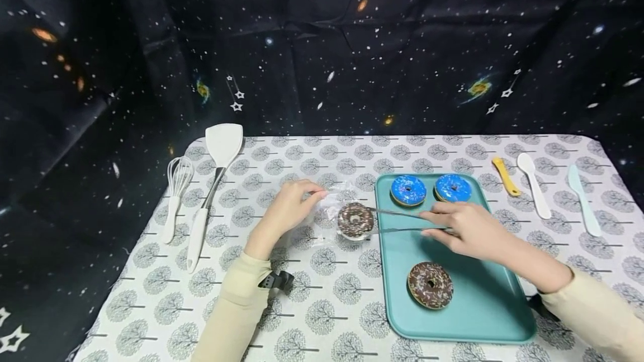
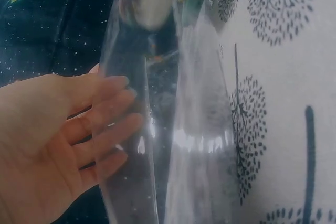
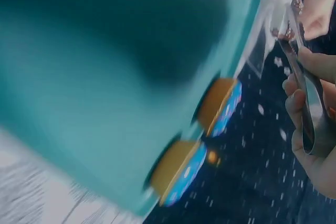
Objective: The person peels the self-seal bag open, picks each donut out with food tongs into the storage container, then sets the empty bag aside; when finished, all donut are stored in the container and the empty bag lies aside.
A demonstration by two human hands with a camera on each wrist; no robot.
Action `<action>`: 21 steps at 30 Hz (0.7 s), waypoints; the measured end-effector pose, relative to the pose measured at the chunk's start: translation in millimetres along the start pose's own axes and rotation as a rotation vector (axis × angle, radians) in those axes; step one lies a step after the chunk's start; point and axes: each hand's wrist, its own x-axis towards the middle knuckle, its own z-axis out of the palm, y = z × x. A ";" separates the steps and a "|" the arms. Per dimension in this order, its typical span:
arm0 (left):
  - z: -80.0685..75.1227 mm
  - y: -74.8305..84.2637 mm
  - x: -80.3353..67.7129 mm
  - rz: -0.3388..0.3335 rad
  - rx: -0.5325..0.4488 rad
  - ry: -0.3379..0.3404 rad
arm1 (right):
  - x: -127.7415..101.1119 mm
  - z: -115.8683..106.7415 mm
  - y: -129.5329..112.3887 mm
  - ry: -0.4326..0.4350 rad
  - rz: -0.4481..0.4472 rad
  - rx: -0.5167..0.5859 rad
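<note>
My left hand (image 1: 289, 208) pinches the edge of a clear plastic bag (image 2: 202, 156) between thumb and fingers; in the left wrist view several fingers show through the film. With my right hand (image 1: 468, 230) I grip metal tongs (image 1: 397, 213), whose tips reach left past the tray edge. Held at those tips is a chocolate-topped donut (image 1: 346, 219) with sprinkles, surrounded by the bag's film near its mouth. Another chocolate donut (image 1: 431, 295) lies on the teal tray (image 1: 473, 317), under and in front of my right hand. Two blue-iced donuts (image 1: 408, 197) sit at the tray's far end.
Left of my hands lie a whisk (image 1: 173, 203) and a white spatula (image 1: 223, 141). Beyond the tray's right side are a small yellow-handled utensil (image 1: 505, 176), a white spoon (image 1: 534, 186) and a pale blue knife (image 1: 583, 200). A dark starry cloth hangs behind the table.
</note>
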 end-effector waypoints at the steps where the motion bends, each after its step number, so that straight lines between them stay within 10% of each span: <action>1: 0.3 -0.3 0.1 0.000 0.003 -0.007 | -6.9 -4.5 0.9 0.008 0.014 -0.003; 21: 10.0 -6.0 0.6 -0.011 -0.038 -0.142 | -146.8 -66.2 -3.1 -0.007 0.394 -0.160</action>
